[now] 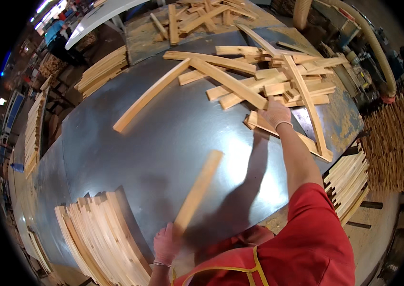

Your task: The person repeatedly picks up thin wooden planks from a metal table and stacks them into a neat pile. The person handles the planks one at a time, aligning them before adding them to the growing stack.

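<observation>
My left hand (166,244), in a pale pinkish glove, is closed round the near end of a wooden slat (198,190), which slants up and away over the dark metal tabletop (164,148). Farther off to the right, my gloved right hand (277,113) grips the near end of a long wooden strip (230,83). That strip's far end meets a second strip (152,95) lying to its left. Just beyond my right hand is a loose pile of wooden pieces (278,88). The fingertips of both hands are partly hidden.
A neat stack of curved slats (104,233) stands at the near left. More offcuts (202,19) lie on a far dusty surface. Stacked boards (347,183) stand right of the table, below a ribbed hose (378,43). Another person (59,40) is at the far left.
</observation>
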`<act>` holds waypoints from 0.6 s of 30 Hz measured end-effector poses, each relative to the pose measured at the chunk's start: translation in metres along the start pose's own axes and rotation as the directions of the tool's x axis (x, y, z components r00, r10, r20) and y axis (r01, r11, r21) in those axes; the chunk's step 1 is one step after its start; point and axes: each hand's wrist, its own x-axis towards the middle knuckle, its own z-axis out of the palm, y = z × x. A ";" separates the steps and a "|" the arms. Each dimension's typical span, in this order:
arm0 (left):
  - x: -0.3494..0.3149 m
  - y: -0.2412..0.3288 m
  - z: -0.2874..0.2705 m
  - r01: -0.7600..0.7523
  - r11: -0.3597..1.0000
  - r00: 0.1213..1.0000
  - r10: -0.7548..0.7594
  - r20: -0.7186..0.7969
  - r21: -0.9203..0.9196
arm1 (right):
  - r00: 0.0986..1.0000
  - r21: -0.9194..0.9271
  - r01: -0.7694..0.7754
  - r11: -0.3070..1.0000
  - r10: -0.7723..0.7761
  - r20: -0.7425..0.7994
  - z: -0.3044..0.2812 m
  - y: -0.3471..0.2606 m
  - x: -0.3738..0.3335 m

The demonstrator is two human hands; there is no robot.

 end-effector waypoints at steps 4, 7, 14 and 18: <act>0.032 0.059 -0.021 0.254 0.581 0.962 -0.068 0.265 -0.773 | 0.874 0.687 -0.023 0.726 -0.319 0.366 -0.004 -0.027 -0.074; 0.062 0.095 -0.015 0.439 0.015 0.894 0.097 0.438 -0.898 | 0.668 0.746 -0.379 0.548 -0.396 0.630 -0.021 -0.064 -0.198; 0.093 0.121 0.008 0.263 -0.054 0.959 -0.093 0.267 -0.963 | 0.877 0.332 0.180 0.926 -0.304 0.371 -0.030 -0.031 -0.148; 0.033 0.062 -0.010 0.220 0.244 0.912 -0.396 0.110 -0.945 | 0.958 -0.033 0.124 0.992 -0.111 0.263 0.011 0.118 -0.091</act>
